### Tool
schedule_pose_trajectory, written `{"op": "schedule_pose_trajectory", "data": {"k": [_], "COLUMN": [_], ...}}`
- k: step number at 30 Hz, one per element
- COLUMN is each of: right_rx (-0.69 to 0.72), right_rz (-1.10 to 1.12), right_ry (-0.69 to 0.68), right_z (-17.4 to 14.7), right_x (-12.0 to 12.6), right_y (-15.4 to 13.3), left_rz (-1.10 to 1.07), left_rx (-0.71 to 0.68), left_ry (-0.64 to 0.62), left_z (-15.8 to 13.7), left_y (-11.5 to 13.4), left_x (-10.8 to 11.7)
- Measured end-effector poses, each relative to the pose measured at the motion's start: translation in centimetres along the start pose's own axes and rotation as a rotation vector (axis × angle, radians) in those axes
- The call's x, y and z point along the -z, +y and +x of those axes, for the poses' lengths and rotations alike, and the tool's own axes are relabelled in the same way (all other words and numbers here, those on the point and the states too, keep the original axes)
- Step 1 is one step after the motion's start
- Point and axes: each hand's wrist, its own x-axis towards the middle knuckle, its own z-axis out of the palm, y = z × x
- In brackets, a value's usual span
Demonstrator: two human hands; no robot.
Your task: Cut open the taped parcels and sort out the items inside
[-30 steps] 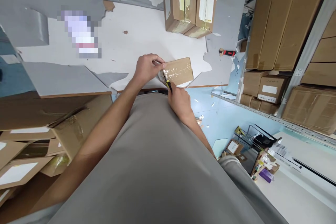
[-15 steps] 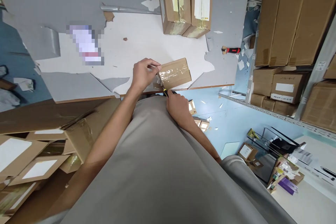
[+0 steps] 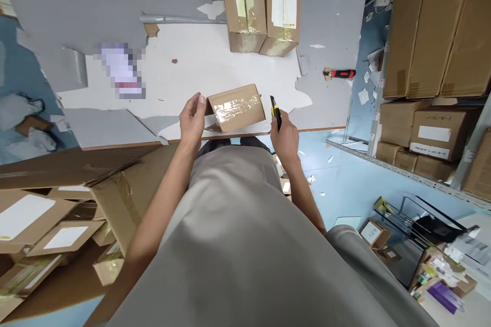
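A small cardboard box (image 3: pixel 238 107) with shiny clear tape along its top lies tilted near the table's front edge. Its left end has loose flaps, and the inside there is dark. My left hand (image 3: pixel 192 121) is at that end, fingers curled and thumb against the flap edge; the grip is partly hidden. To the right of the box, my right hand (image 3: pixel 286 138) is closed round a black and yellow utility knife (image 3: pixel 275 112), which points up and away from me, apart from the box.
Two taped cardboard boxes (image 3: pixel 245 43) stand at the back of the table (image 3: pixel 184 69). A red and black cutter (image 3: pixel 342 73) lies at the right, a blurred-out object (image 3: pixel 121 71) at the left. A large open carton (image 3: pixel 126 184) holds boxes at lower left; loaded shelving (image 3: pixel 353 150) stands right.
My right hand has drawn the knife away from the box's left end and moved it right. The box and my left hand have shifted slightly left, and the left end's flaps now stand apart.
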Motion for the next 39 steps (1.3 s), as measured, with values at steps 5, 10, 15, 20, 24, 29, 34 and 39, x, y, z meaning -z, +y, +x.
{"op": "schedule_pose_trajectory", "data": {"k": [5, 10, 15, 20, 24, 29, 34, 39], "right_rx": [0.093, 0.156, 0.203, 0.225, 0.198, 0.177, 0.168, 0.158], "right_rz": [0.101, 0.120, 0.108, 0.107, 0.070, 0.021, -0.016, -0.037], "right_ry": [-0.009, -0.020, -0.058, -0.055, -0.077, -0.094, -0.101, -0.113], "right_z": [1.9, 1.9, 1.9, 2.5, 3.1, 2.8, 2.3, 2.2], "right_x": [-1.6, -2.6, -2.6, -2.5, -2.3, -1.5, -1.0, -1.2], "right_y": [1.6, 1.7, 1.9, 1.2, 0.4, -0.3, -0.8, -0.7], "left_rz": [-0.005, 0.062, 0.088, 0.058, 0.053, 0.041, 0.044, -0.018], "left_rx": [-0.052, -0.190, -0.289, -0.273, -0.239, -0.273, -0.244, -0.305], "left_ry": [-0.001, 0.073, 0.143, 0.146, 0.154, 0.184, 0.186, 0.158], "left_z": [-1.3, -1.0, -0.6, -0.7, -0.8, -0.8, -0.9, -0.9], "left_y": [0.0, 0.4, 0.4, 0.7, 1.0, 1.1, 1.0, 0.7], "left_x": [-1.6, -4.1, -5.2, -5.3, -5.4, -5.7, -5.8, -5.8]}}
